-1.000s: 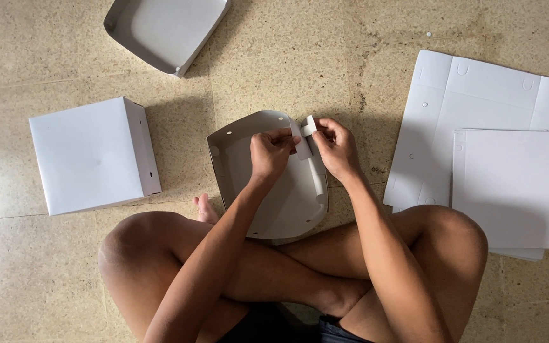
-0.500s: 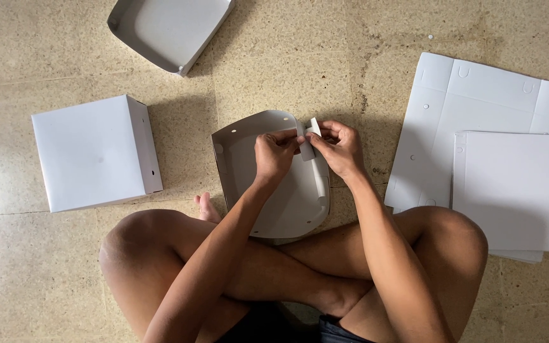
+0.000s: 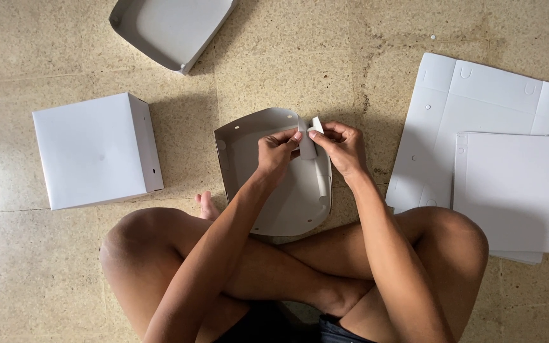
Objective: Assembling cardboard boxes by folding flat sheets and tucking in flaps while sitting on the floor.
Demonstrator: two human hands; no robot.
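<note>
Person sits cross-legged on a speckled floor (image 3: 363, 57), half-folded grey tray (image 3: 287, 203) in front of the shins, resting on the floor and partly against the legs.

Left hand (image 3: 276, 151): fingers closed, pinching the tray's far-right corner wall from inside. Right hand (image 3: 344, 147): also closed, thumb and fingers pinching the small white tab (image 3: 312, 136) at that same corner. Both hands meet at the corner, touching or nearly so. Can't tell if the tab is in a slot yet; fingers hide the joint.

Tray state: left and far walls stand up, corners rounded, near edge flatter. Looks like the corner lock is the step in hand.

Around it: closed white box (image 3: 93, 151) to the left, well apart. Finished tray (image 3: 169, 28) at top, partly out of view. Stack of flat sheets (image 3: 478, 108) to the right, smaller sheet (image 3: 513, 190) on top.

Risks, my read:
- Tab creases or tears if pushed at an angle; thin card, small tab.
- Far wall springs back flat if the left pinch lets go before the tab seats.
- Tray isn't braced, only lies against the legs, so pressing at the far corner could tip or slide it.
- Already-folded left corner could pop open if the tray twists.
- Fingers cover the slot, so alignment is by feel; misfeed is likely.
</note>
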